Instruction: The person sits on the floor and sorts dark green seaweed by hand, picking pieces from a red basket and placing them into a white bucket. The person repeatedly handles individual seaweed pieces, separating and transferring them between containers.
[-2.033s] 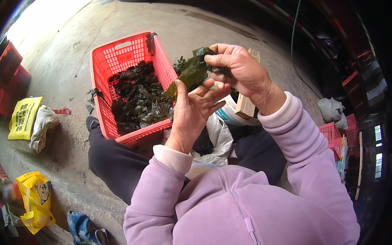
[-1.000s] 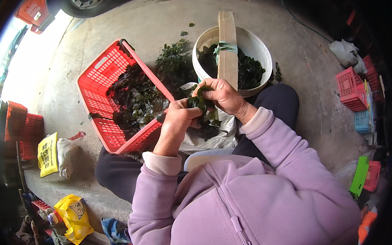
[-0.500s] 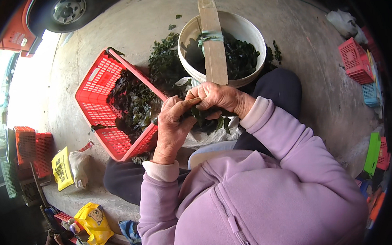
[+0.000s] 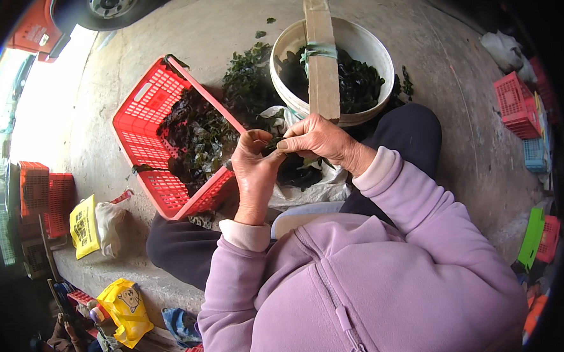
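Note:
In front of my lap my two hands meet, fingers bent into pinches. My left hand (image 4: 256, 171) grips a bit of dark green seaweed (image 4: 271, 147) between thumb and fingers. My right hand (image 4: 325, 142) pinches at the same seaweed from the other side; its fingers partly cover it. Beneath them, dark fronds lie over a white sack (image 4: 318, 192). Left of my hands a red plastic basket (image 4: 144, 122) leans tilted, with a seaweed heap (image 4: 197, 131) in it. Beyond my hands stands a white bucket (image 4: 372, 44) holding seaweed, a wooden board (image 4: 322, 59) tied with green strip across its top.
Loose seaweed (image 4: 246, 82) lies on the concrete floor between basket and bucket. A yellow packet (image 4: 84, 228) and a yellow bag (image 4: 126, 315) are at left. Red crates (image 4: 517, 106) stand at the right edge. A person (image 4: 71, 346) sits at lower left; a vehicle wheel (image 4: 112, 2) shows at upper left.
My hands have shifted their grip: the fronds that hung beneath my right fingers now show lower, over the sack. My left fingers have turned upward. The whole view has shifted slightly.

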{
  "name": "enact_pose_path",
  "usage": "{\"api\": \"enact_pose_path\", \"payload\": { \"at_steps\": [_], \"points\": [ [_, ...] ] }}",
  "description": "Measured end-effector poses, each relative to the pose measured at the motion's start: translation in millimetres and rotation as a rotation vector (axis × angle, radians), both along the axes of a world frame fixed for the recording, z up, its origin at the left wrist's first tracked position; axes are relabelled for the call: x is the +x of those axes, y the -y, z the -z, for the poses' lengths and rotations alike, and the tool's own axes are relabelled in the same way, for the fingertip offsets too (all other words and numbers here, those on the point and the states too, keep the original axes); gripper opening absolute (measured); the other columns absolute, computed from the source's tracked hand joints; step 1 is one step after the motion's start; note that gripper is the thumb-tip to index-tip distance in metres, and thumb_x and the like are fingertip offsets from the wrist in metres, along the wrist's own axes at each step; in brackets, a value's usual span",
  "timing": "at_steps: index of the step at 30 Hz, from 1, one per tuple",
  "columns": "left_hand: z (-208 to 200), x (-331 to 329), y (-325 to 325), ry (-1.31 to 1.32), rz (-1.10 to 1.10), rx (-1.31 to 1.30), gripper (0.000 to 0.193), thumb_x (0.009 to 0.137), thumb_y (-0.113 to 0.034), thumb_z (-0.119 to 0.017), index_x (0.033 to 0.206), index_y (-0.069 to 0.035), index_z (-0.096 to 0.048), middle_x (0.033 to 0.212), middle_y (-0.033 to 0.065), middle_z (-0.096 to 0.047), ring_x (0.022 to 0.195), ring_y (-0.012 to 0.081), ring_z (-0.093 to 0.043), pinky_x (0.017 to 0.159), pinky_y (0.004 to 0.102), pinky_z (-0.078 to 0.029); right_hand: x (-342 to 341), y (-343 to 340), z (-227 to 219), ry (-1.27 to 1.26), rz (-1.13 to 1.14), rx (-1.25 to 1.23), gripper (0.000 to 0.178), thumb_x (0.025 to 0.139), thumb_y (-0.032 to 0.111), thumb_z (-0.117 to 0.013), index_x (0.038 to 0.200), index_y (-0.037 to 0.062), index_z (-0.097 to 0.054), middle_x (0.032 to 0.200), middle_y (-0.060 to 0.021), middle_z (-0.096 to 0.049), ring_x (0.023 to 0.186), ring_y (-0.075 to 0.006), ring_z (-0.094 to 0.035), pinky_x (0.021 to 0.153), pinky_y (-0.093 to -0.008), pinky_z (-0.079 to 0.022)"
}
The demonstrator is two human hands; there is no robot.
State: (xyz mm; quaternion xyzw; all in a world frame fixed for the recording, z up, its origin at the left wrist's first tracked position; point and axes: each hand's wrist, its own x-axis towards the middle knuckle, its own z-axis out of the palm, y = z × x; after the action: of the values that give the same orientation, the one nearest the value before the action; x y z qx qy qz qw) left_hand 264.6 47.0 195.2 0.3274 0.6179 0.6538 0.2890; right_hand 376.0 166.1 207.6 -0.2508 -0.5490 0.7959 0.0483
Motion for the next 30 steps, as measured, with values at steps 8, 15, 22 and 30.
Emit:
{"api": "enact_pose_path", "payload": {
  "at_steps": [8,15,22,30],
  "points": [
    [-11.5,-27.4,12.1,0.654,0.252,0.05,0.021,0.072,0.009,-0.063,0.085,-0.004,-0.053,0.078,0.0009,-0.057,0.069,0.0095,-0.055,0.068,0.0207,-0.045,7.9,9.6,4.3,-0.211,-0.041,-0.427,0.018,0.082,0.019,-0.066,0.074,0.0038,-0.06,0.055,0.0055,-0.039,0.044,-0.0043,-0.031,0.042,-0.0198,-0.024],
    [-17.8,-16.9,15.1,0.204,0.105,0.002,0.015,0.073,0.001,-0.064,0.088,0.001,-0.06,0.094,0.003,-0.059,0.088,0.0105,-0.054,0.082,0.0218,-0.041,6.9,10.9,-0.2,-0.145,0.09,-0.279,0.024,0.085,0.025,-0.064,0.069,0.007,-0.06,0.055,0.0061,-0.042,0.045,-0.0032,-0.035,0.041,-0.0189,-0.025],
    [-11.3,-8.5,10.5,-0.771,-0.018,-0.162,0.018,0.069,-0.005,-0.074,0.08,0.0,-0.061,0.077,0.0078,-0.057,0.075,0.0199,-0.053,0.067,0.0282,-0.043,4.5,15.5,-8.9,-0.005,0.102,0.099,0.021,0.084,0.02,-0.065,0.078,-0.0003,-0.064,0.067,0.0005,-0.057,0.056,-0.0033,-0.046,0.05,-0.017,-0.039],
    [-25.4,-23.1,19.2,0.263,0.101,-0.05,0.006,0.079,-0.004,-0.065,0.082,0.0,-0.061,0.076,0.0003,-0.056,0.073,0.0097,-0.05,0.071,0.0215,-0.041,9.7,9.8,-13.2,-0.077,0.058,0.634,0.009,0.078,-0.001,-0.065,0.085,-0.0022,-0.059,0.076,0.001,-0.058,0.074,-0.0053,-0.05,0.067,-0.0217,-0.043]
  ]
}}
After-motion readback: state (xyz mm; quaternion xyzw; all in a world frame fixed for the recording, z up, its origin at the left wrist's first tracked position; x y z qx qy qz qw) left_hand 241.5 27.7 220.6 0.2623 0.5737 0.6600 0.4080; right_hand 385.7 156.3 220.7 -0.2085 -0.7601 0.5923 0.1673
